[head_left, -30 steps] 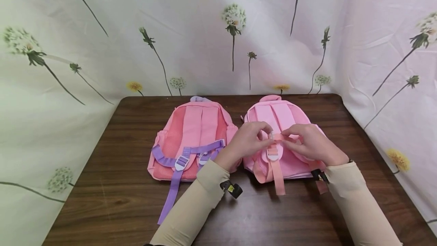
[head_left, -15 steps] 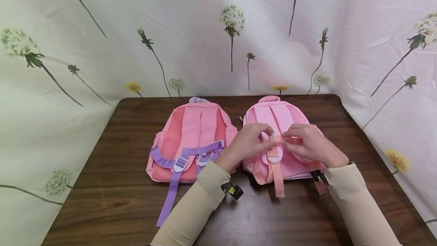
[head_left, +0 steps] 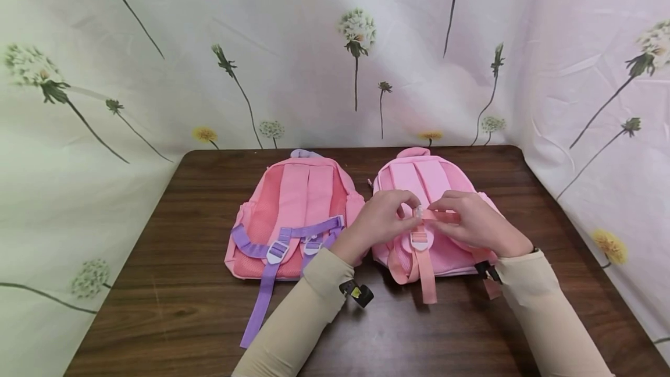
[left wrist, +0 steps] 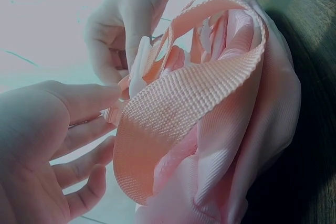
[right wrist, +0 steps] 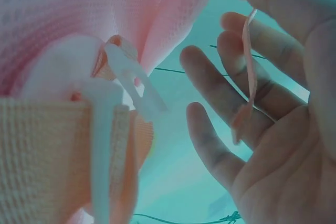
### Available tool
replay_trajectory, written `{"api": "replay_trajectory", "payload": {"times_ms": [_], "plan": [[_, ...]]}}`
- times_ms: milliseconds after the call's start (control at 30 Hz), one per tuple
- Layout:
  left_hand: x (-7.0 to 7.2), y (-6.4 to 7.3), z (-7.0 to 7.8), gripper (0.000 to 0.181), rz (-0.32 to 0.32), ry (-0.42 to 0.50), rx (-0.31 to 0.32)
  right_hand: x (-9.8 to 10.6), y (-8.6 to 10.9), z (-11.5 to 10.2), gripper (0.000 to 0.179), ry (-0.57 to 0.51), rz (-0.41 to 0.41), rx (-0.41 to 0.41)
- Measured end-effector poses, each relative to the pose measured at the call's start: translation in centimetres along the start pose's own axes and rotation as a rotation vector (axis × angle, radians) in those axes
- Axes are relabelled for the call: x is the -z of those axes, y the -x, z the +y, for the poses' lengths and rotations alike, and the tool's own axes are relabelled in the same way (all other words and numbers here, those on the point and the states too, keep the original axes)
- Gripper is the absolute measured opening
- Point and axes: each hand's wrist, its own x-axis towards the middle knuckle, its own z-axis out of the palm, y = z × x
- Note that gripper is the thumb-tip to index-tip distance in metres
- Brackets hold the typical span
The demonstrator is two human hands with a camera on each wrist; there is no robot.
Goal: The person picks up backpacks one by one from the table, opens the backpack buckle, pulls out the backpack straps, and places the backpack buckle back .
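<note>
The pink backpack (head_left: 405, 176) at the right lies with its shoulder straps up. Over its middle my left hand (head_left: 384, 217) pinches a small, pale, translucent buckle (head_left: 419, 212) between thumb and index finger. My right hand (head_left: 473, 223) pinches a peach webbing strap (head_left: 444, 216) running sideways from that buckle, and its loose end (right wrist: 249, 61) hangs over the palm in the right wrist view. Below the hands sits a white slider buckle (head_left: 419, 241) with a webbing tail hanging down. A wide webbing loop (left wrist: 173, 98) curves beside my left fingers in the left wrist view.
To the left lies a coral-pink backpack (head_left: 295, 191) with purple straps (head_left: 267, 298) trailing toward the front of the dark wooden table (head_left: 173, 284). A flower-printed cloth (head_left: 309, 74) hangs behind the table and along both sides.
My right fingers have shifted slightly along the peach strap, and more of the webbing shows across them. The left hand keeps its pinch on the buckle. Both backpacks stay in place.
</note>
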Motion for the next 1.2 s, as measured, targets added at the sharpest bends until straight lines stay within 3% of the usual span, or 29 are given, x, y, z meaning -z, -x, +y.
{"api": "replay_trajectory", "payload": {"times_ms": [633,867,1200], "plan": [[-0.36,-0.1,0.1,0.017,-0.004,-0.019,-0.019,-0.05,-0.27,-0.07,0.012,0.011,0.014,0.061],[-0.31,0.01,-0.11,0.018,-0.006,-0.004,-0.008,0.03,-0.37,-0.23,0.014,0.036,-0.004,0.009],[-0.14,0.06,-0.31,0.019,0.011,-0.003,-0.024,-0.45,0.15,0.16,0.019,-0.048,0.093,0.06]]}}
